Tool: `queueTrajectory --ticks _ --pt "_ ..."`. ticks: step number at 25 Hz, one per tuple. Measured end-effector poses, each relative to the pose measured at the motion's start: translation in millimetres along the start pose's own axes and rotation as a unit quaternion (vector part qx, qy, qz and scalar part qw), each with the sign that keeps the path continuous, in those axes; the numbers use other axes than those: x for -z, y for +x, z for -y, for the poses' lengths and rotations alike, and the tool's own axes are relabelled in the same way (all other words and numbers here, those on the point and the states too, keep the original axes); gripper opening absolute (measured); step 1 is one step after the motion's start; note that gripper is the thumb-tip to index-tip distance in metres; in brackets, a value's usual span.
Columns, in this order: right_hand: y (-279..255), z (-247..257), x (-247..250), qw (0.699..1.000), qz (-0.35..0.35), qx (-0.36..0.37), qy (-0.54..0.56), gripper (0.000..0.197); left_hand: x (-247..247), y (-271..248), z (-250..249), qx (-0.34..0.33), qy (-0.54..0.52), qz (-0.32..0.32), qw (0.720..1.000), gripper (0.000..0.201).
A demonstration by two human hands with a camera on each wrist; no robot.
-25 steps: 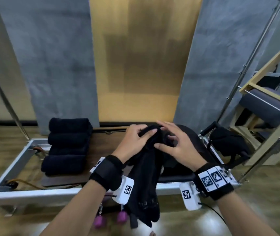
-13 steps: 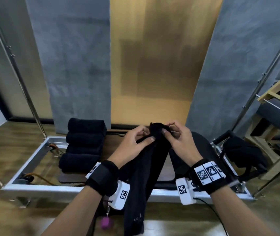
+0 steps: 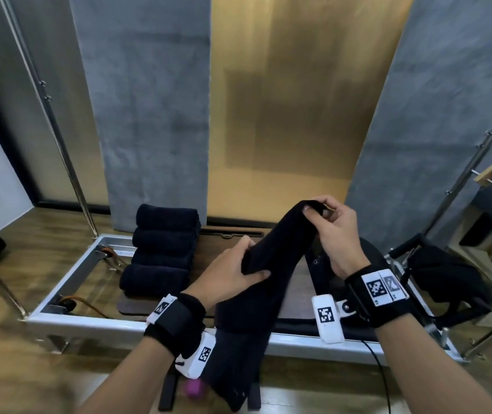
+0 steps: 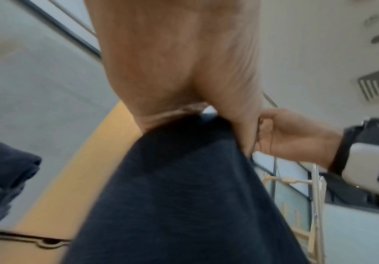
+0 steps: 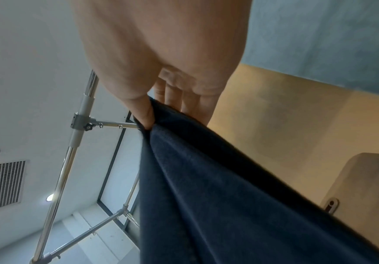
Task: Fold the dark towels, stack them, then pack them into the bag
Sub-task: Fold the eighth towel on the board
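Dark towel (image 3: 271, 264) is held in the air at centre frame, above the near rail of the metal frame (image 3: 71, 273), its lower end hanging down past the rail toward the bottom edge. Right hand (image 3: 333, 231) pinches the towel's top end between thumb and fingers, right of centre. Left hand (image 3: 232, 273) grips the towel lower down, fingers wrapped round the bunched cloth. Four rolled dark towels (image 3: 164, 249) lie stacked in a row on the wooden board (image 3: 227, 243) inside the frame, left of centre. A black bag (image 3: 442, 273) sits at the right edge beside the frame; its contents cannot be made out.
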State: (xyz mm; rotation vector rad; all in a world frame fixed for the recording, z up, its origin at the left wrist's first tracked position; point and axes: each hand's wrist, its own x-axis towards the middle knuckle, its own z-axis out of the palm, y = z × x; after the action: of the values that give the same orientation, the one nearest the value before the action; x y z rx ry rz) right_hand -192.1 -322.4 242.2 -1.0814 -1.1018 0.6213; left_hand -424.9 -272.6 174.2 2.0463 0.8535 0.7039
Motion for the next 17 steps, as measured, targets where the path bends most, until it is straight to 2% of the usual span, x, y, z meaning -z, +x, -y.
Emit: queueTrajectory --ticks 3,7,8,9,12,14,17 --pt "1.2 1.0 7.1 1.000 -0.018 -0.003 -0.004 0.002 3.0 -11.4 17.3 -0.023 -0.081 -0.046 0.995 0.026" --pt "-2.5 1.9 19.0 0.999 -0.044 -0.020 0.003 0.003 13.2 -18.9 25.6 -0.050 -0.072 -0.176 0.980 0.008" --pt "-4.4 1.6 21.9 0.999 -0.044 -0.026 0.000 0.003 16.1 -18.9 25.3 -0.049 -0.074 -0.193 0.977 0.002" --pt "-6.1 0.8 24.2 0.999 -0.041 -0.031 -0.002 0.003 18.1 -18.1 24.2 -0.044 -0.075 -0.199 0.976 0.007" --pt "-8.5 1.0 29.6 0.999 -0.040 -0.033 -0.007 0.004 13.1 -20.2 17.5 -0.024 -0.108 -0.165 0.980 0.027" --pt "-8.3 1.5 33.0 0.998 -0.047 -0.023 -0.021 0.004 7.7 -22.9 17.8 -0.006 -0.127 -0.120 0.985 0.030" --pt "-9.0 -2.4 41.5 0.997 -0.059 -0.018 -0.046 0.004 9.8 -24.9 29.4 -0.008 -0.066 -0.092 0.994 0.047"
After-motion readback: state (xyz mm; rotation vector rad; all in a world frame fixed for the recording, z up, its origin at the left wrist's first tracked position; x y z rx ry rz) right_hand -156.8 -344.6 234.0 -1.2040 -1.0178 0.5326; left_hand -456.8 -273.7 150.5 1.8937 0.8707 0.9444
